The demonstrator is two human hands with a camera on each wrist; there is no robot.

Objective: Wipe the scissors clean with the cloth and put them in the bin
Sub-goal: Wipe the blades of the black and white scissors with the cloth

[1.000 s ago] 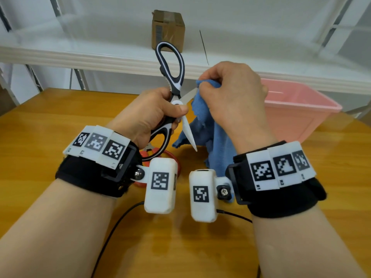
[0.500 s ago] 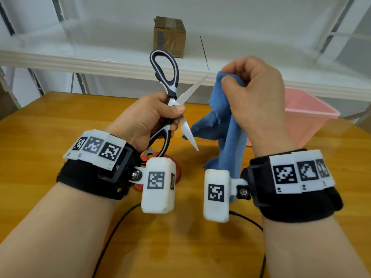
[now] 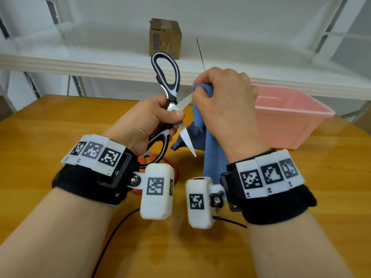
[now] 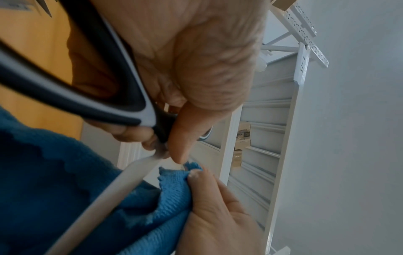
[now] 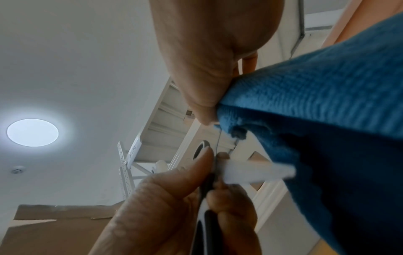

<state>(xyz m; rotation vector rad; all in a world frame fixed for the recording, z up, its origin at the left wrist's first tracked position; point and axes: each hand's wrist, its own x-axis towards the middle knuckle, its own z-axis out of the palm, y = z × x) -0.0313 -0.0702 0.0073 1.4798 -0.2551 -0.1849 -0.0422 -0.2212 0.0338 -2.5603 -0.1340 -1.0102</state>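
Observation:
Black-and-white scissors (image 3: 167,91) stand spread open above the wooden table, one handle loop up, one white blade pointing down. My left hand (image 3: 152,121) grips them at the pivot (image 4: 161,138), thumb on top. My right hand (image 3: 222,101) pinches a blue cloth (image 3: 210,149) round the outer part of the upper blade (image 3: 183,101); the rest of the cloth hangs down (image 4: 54,172). The blade tip is hidden inside the cloth (image 5: 316,120). A pink bin (image 3: 289,121) stands on the table to the right, behind my right hand.
Under my left wrist lies a red ring-shaped object (image 3: 170,167) on the table (image 3: 50,137). A white shelf (image 3: 80,65) runs behind the table with a small cardboard box (image 3: 165,38) on it. Black cables (image 3: 112,233) trail from the wrist cameras.
My right hand had pulled the cloth off the blade, up and to the right; now it has come back and closed the cloth round the upper blade. The scissors stayed in my left hand.

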